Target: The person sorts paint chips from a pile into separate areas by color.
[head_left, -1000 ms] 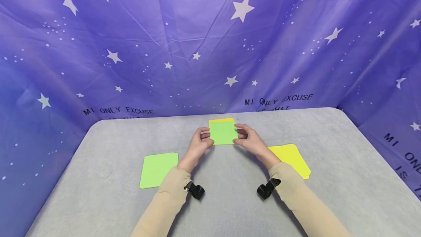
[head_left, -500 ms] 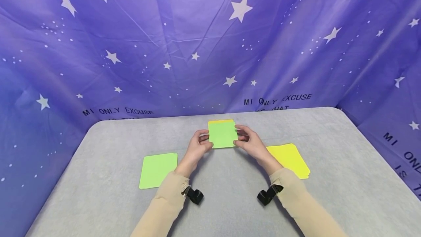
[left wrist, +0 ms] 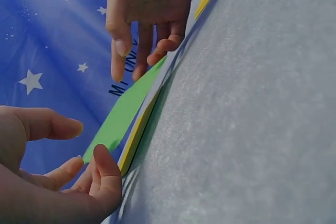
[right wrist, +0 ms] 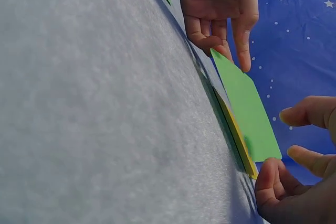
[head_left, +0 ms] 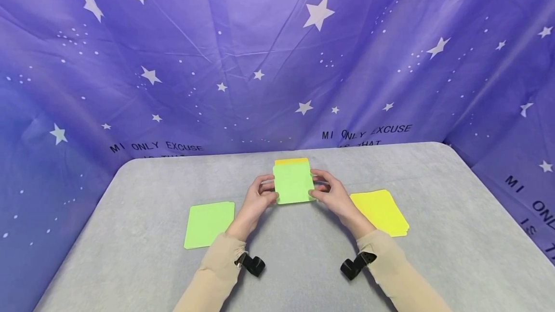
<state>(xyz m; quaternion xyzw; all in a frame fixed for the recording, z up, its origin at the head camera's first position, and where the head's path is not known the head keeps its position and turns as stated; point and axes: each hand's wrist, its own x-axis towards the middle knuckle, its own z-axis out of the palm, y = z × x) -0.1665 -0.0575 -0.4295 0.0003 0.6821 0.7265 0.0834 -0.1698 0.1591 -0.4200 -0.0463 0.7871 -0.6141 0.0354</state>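
Note:
A square green card [head_left: 293, 183] is held between my two hands near the far middle of the table. My left hand [head_left: 256, 202] grips its left edge, with the thumb at the near corner. At the right edge, my right hand [head_left: 336, 199] holds it the same way. Beneath and just behind it lies a yellow card stack [head_left: 291, 161], mostly hidden. Both wrist views show the green card [left wrist: 126, 111] [right wrist: 249, 111] raised and tilted above the yellow stack [left wrist: 137, 129] [right wrist: 239, 132], with my fingertips at its edges.
A stack of green cards [head_left: 208, 225] lies at the left, beside my left forearm. Yellow cards [head_left: 382, 212] lie stacked at the right, partly behind my right forearm. A purple star-patterned cloth [head_left: 243, 52] hangs behind the grey table [head_left: 299, 264].
Both hands have moved the green card slightly toward me and up off the yellow stack, so it looks larger. The side stacks have stayed in place.

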